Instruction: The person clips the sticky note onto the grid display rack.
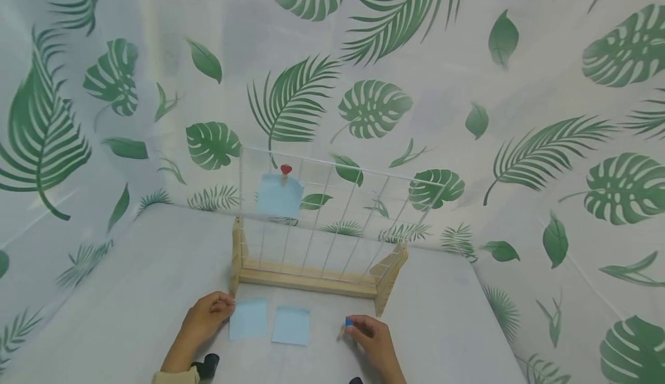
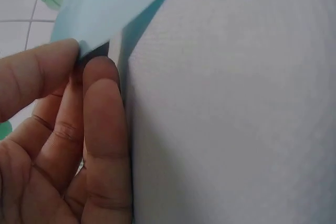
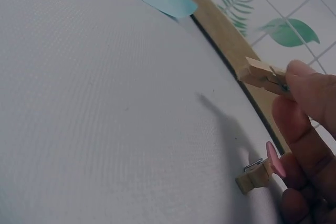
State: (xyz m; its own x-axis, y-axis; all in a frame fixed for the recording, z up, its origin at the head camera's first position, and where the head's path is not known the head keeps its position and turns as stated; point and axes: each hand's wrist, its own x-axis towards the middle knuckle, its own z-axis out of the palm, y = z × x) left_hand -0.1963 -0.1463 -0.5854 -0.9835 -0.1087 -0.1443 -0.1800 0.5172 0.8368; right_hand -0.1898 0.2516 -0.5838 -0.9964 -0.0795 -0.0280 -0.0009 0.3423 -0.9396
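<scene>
My left hand point(image 1: 206, 317) pinches the near corner of a light blue paper note point(image 1: 248, 319) between thumb and fingertips; in the left wrist view that note point(image 2: 113, 3) is lifted off the white surface there. A second blue note point(image 1: 291, 326) lies just to its right. Farther right, my right hand point(image 1: 372, 340) holds a wooden clothespin with a blue top point(image 1: 348, 321) between thumb and index finger. The right wrist view shows this clothespin point(image 3: 265, 76) with its jaws pointing away from the hand. A pink-topped clothespin point(image 3: 257, 176) sticks out by the curled lower fingers.
Behind the notes stands a white wire grid point(image 1: 332, 216) in a wooden stand point(image 1: 306, 284). A blue note point(image 1: 279, 196) hangs on it from a clothespin with a red heart point(image 1: 286, 170). Leaf-patterned sheeting point(image 1: 436, 112) surrounds the white table point(image 1: 171, 251).
</scene>
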